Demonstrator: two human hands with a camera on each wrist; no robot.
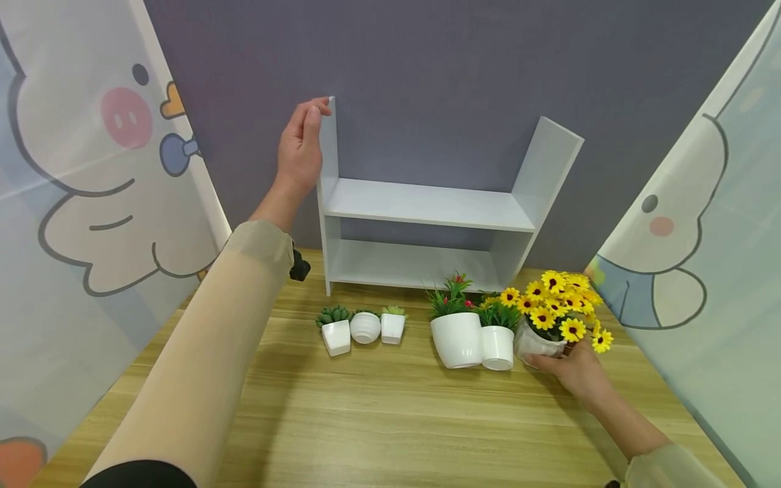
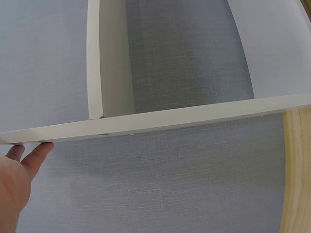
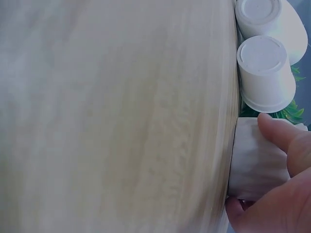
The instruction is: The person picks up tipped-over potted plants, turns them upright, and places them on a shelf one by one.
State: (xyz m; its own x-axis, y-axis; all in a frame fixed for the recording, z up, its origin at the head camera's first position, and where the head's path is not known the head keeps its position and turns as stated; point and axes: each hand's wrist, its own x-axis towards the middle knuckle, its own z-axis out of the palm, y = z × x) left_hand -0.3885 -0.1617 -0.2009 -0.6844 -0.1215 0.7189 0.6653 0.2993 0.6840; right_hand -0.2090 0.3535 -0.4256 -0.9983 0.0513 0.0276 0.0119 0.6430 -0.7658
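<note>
At the top of the left side panel of a white two-tier shelf [image 1: 427, 202], my left hand [image 1: 301, 146] touches the board with its fingertips. In the left wrist view two extended fingers [image 2: 38, 158] rest against the panel's outer face. My right hand [image 1: 576, 373] grips a whitish pot of yellow flowers [image 1: 552, 301] standing at the right. Seen from the right wrist, thumb and fingers go round the flowerpot [image 3: 257, 158] from both sides. Left of it stand a white pot with green leaves [image 1: 497, 346] and a larger white pot with red flowers [image 1: 457, 339].
Three small white succulent pots, one square [image 1: 337, 337], one round [image 1: 365, 328] and one tapered [image 1: 392, 327], stand in a row before the shelf's left half. The wooden tabletop [image 1: 378, 420] meets a grey wall [image 1: 427, 81] behind. Cartoon-printed sheets [image 1: 91, 203] hang at both sides.
</note>
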